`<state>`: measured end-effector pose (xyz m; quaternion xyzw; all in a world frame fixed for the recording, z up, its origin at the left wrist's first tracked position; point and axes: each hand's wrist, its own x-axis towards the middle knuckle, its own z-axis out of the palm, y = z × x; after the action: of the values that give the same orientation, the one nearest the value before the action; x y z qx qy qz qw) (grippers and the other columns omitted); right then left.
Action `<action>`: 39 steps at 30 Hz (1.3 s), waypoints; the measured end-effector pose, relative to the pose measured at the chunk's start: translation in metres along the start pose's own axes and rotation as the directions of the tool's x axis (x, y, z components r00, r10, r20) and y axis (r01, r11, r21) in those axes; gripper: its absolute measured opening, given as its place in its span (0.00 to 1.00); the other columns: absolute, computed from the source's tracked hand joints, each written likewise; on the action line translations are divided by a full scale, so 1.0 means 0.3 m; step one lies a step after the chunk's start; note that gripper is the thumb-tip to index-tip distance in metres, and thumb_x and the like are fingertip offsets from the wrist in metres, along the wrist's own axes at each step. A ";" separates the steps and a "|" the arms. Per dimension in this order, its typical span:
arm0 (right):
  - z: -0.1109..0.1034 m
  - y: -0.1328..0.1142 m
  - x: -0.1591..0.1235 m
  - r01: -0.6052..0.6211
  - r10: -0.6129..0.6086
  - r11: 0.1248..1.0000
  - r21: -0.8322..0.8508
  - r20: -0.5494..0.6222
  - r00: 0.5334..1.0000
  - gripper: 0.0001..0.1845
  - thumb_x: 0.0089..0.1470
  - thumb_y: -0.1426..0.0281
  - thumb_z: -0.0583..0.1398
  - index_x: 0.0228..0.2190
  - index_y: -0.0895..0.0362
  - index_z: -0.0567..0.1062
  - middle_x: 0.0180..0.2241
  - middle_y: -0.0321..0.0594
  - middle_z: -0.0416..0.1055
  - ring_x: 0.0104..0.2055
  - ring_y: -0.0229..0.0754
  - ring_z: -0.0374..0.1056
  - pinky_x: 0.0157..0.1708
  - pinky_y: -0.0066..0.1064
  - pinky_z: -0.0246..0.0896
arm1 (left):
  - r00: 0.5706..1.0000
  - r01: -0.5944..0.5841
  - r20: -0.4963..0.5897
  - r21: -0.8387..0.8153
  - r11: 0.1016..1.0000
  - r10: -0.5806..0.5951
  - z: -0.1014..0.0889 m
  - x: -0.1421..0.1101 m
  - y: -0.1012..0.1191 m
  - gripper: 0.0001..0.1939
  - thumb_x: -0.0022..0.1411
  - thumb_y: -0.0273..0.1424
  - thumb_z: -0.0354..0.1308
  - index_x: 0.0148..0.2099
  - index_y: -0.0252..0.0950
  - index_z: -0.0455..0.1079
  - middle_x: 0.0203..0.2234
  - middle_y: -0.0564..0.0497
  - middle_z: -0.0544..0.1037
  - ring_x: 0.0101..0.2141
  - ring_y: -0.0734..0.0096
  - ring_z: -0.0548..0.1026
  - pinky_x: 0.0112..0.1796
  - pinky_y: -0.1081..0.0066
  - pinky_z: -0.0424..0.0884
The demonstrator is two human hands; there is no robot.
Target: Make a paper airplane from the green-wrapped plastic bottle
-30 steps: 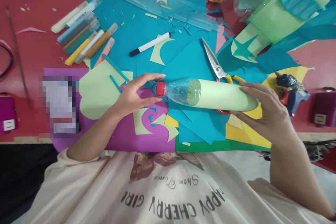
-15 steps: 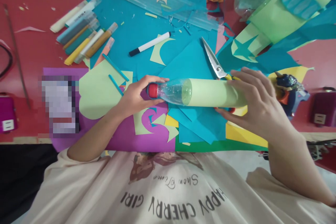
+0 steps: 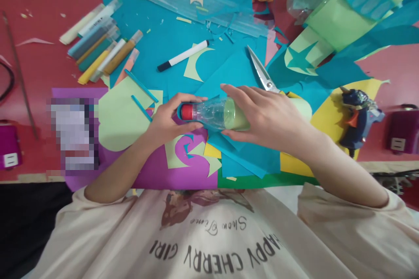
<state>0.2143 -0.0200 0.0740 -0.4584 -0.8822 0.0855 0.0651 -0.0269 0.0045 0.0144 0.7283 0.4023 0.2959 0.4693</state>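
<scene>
A clear plastic bottle with a red cap lies on its side, its cap end to the left. Pale green paper wraps its body. My left hand grips the cap end, fingers above and thumb below, with a blue paper piece curving round the cap. Over the wrapped body lies my right hand, its fingers along the top side and its thumb along the lower side, hiding much of the paper. Scissors rest just beyond the bottle, their handles partly covered by my right hand and the bottle.
Several markers lie at the left, and a white marker in the middle. A glue gun rests at the right on yellow paper. Another bottle wrapped in green paper lies far right. A phone sits left.
My right hand has slid left along the bottle, from its base end to the middle of the wrapped body. My left hand stays at the cap. The view has shifted slightly.
</scene>
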 end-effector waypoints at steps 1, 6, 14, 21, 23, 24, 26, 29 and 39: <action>-0.002 -0.002 0.001 -0.003 0.003 1.000 -0.004 0.000 1.000 0.36 0.58 0.53 0.56 0.58 0.66 0.65 0.40 0.52 0.76 0.37 0.48 0.71 0.29 0.34 0.59 | 1.000 0.000 -0.004 0.000 1.000 0.000 0.001 0.001 0.002 0.29 0.52 0.53 0.64 0.50 0.42 0.69 0.49 0.50 0.78 0.51 0.61 0.76 0.49 0.67 0.75; -0.004 -0.013 0.003 -0.024 0.024 1.000 0.008 0.009 1.000 0.34 0.56 0.55 0.57 0.56 0.65 0.66 0.42 0.54 0.75 0.37 0.49 0.71 0.28 0.33 0.57 | 0.999 0.033 -0.004 0.098 0.995 -0.032 0.008 0.003 0.004 0.35 0.49 0.59 0.61 0.51 0.42 0.68 0.47 0.49 0.78 0.46 0.61 0.78 0.44 0.65 0.77; 0.014 -0.021 -0.001 -0.034 0.036 0.999 0.037 -0.052 0.998 0.37 0.54 0.53 0.58 0.57 0.65 0.65 0.43 0.54 0.75 0.38 0.50 0.72 0.28 0.34 0.61 | 0.995 -0.088 -0.042 0.001 0.996 0.088 0.032 -0.003 0.002 0.32 0.49 0.51 0.68 0.53 0.46 0.65 0.49 0.50 0.78 0.47 0.61 0.79 0.42 0.63 0.80; 0.012 -0.039 0.008 -0.070 0.071 0.997 0.030 -0.019 0.997 0.40 0.57 0.47 0.54 0.56 0.67 0.65 0.45 0.58 0.74 0.39 0.51 0.72 0.31 0.35 0.63 | 0.989 -0.134 -0.060 -0.046 0.990 0.132 0.047 0.000 0.004 0.28 0.53 0.52 0.65 0.49 0.45 0.63 0.49 0.52 0.78 0.49 0.64 0.78 0.45 0.63 0.79; 0.012 -0.048 0.015 -0.092 0.093 0.996 0.020 -0.007 0.996 0.39 0.57 0.47 0.55 0.56 0.67 0.65 0.44 0.57 0.74 0.40 0.51 0.72 0.31 0.35 0.63 | 0.985 -0.143 -0.097 -0.035 0.989 0.139 0.049 -0.001 0.006 0.30 0.50 0.54 0.65 0.48 0.45 0.63 0.47 0.52 0.78 0.47 0.62 0.79 0.43 0.61 0.80; 0.013 -0.051 0.018 -0.101 0.101 0.995 0.015 -0.002 0.995 0.40 0.56 0.47 0.56 0.55 0.67 0.65 0.44 0.57 0.74 0.39 0.51 0.72 0.30 0.35 0.63 | 0.986 -0.134 -0.109 -0.038 0.990 0.129 0.050 -0.001 0.008 0.30 0.49 0.54 0.66 0.48 0.45 0.64 0.46 0.51 0.78 0.47 0.61 0.79 0.42 0.61 0.80; 0.015 -0.056 0.023 -0.113 0.113 0.994 0.008 0.011 0.994 0.40 0.54 0.47 0.58 0.54 0.67 0.66 0.43 0.56 0.74 0.39 0.52 0.72 0.29 0.35 0.62 | 0.987 -0.107 -0.122 -0.049 0.993 0.100 0.052 -0.002 0.011 0.31 0.47 0.54 0.68 0.47 0.45 0.64 0.46 0.51 0.78 0.46 0.60 0.79 0.41 0.61 0.80; 0.017 -0.060 0.028 -0.116 0.115 0.993 0.011 0.012 0.993 0.39 0.53 0.49 0.59 0.54 0.67 0.66 0.44 0.57 0.74 0.39 0.52 0.72 0.29 0.35 0.63 | 0.990 -0.096 -0.111 -0.069 0.993 0.088 0.053 -0.001 0.011 0.30 0.47 0.52 0.69 0.47 0.45 0.64 0.46 0.50 0.78 0.48 0.60 0.78 0.43 0.60 0.80; 0.016 -0.053 0.016 -0.044 0.044 0.999 0.008 -0.046 0.998 0.33 0.55 0.52 0.58 0.53 0.63 0.66 0.45 0.55 0.74 0.40 0.51 0.72 0.32 0.36 0.65 | 0.966 -0.255 0.043 -0.029 0.967 0.256 0.005 0.010 0.008 0.26 0.54 0.44 0.68 0.52 0.46 0.65 0.49 0.50 0.78 0.51 0.62 0.76 0.49 0.62 0.77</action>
<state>0.1978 -0.0254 0.0729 -0.4792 -0.8699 0.0792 0.0853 -0.0236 0.0060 0.0162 0.7750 0.2908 0.3416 0.4451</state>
